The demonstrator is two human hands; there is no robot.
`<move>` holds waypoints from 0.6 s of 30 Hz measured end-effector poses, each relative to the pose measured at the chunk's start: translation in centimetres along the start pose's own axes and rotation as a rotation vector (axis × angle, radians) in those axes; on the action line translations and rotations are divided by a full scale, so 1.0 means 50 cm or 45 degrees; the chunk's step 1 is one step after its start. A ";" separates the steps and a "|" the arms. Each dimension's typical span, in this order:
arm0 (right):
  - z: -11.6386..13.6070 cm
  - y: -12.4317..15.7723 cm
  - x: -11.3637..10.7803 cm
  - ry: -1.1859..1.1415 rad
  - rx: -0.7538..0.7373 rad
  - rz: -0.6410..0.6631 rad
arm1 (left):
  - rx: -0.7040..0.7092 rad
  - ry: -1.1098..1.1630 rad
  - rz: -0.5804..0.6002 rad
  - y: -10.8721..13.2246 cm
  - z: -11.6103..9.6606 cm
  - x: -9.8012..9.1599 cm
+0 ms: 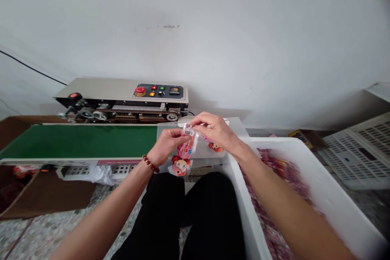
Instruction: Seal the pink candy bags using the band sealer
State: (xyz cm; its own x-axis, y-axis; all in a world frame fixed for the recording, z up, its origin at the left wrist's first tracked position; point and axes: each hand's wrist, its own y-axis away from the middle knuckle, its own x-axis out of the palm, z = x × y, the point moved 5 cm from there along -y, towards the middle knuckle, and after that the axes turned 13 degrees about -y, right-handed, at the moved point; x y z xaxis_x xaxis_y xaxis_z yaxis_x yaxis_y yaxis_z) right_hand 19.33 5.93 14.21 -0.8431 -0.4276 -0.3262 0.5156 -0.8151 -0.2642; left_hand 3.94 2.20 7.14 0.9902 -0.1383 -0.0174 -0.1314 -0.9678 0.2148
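The white tub [240,199] at the person's right side holds a heap of small pink and red packets [280,170]. Both hands are raised just before the green belt [82,140] of the sealing machine [122,101]. The left hand [166,146] has its grip closed on a cartoon packet [184,155], and the right hand [215,130] pinches its top edge. An empty slotted crate [359,150] stands further right, and a cardboard box [45,195] is on the left.
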 end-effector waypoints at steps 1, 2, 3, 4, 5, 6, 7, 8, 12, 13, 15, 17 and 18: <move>0.000 0.002 0.006 0.039 -0.026 0.006 | -0.001 -0.003 0.001 0.001 0.001 0.000; -0.003 0.004 0.011 0.065 -0.042 0.009 | -0.002 -0.005 0.004 0.001 0.001 0.000; -0.007 0.006 0.015 0.079 -0.049 0.009 | -0.004 -0.005 0.008 0.002 0.002 0.001; -0.012 0.007 0.019 0.082 -0.049 0.007 | -0.007 -0.002 0.012 0.002 0.003 0.002; -0.018 0.008 0.022 0.074 -0.048 0.001 | -0.012 0.005 0.014 0.002 0.003 0.003; -0.024 0.010 0.026 0.055 -0.048 -0.001 | -0.017 0.017 0.015 0.001 0.004 0.005; -0.030 0.012 0.029 0.029 -0.049 -0.001 | -0.022 0.037 0.012 0.001 0.006 0.007; -0.035 0.014 0.033 0.002 -0.053 -0.006 | -0.028 0.066 0.004 0.000 0.007 0.009; -0.044 0.021 0.035 -0.107 -0.053 -0.020 | -0.024 0.176 -0.050 -0.003 0.010 0.015; -0.043 0.022 0.030 -0.121 -0.047 -0.041 | -0.013 0.182 -0.058 -0.003 0.009 0.015; -0.037 0.022 0.015 -0.101 -0.026 -0.102 | 0.013 0.167 -0.061 -0.002 0.006 0.013; -0.029 0.021 0.001 -0.032 0.003 -0.150 | 0.024 0.137 -0.058 -0.001 0.003 0.011; -0.026 0.020 -0.001 0.002 0.023 -0.148 | 0.023 0.122 -0.057 -0.001 0.003 0.009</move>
State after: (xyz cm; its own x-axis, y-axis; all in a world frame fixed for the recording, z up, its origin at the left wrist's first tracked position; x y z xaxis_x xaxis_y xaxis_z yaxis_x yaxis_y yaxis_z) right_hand 20.11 5.62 12.80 -0.8968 -0.3289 -0.2959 0.4113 -0.8661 -0.2841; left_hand 4.41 2.13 6.99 0.9949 -0.0749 0.0671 -0.0868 -0.9763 0.1984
